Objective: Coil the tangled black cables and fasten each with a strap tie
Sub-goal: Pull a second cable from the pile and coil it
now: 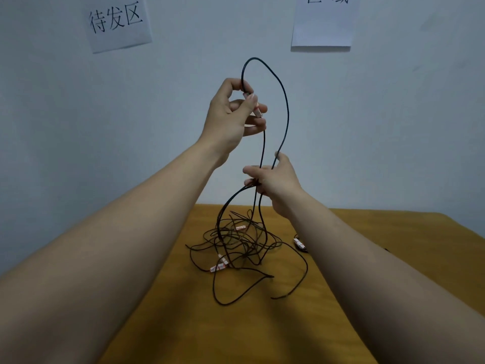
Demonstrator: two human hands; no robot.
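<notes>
Freeing one cable from the heap looks like the step in hand. The wooden table (367,285) fills the lower middle and right of the frame, and at its centre lies the tangle of black cables (236,245), loosely knotted, with no coil made yet. One lifted cable (286,101) rises from it and arcs high in the upper middle. The left hand (231,114), just below that arc, pinches the tagged end (258,111) between thumb and fingertips. The right hand (275,185), lower at centre, has its fingers curled round several strands. A good move would probably be to hold the top pinch firm and loosen the lower grip to a single strand, letting it slide through so snags show early. Pulling hard could tighten the knots below. Small pink-and-white tags (219,266) lie in the heap; whether they are the strap ties I cannot tell.
</notes>
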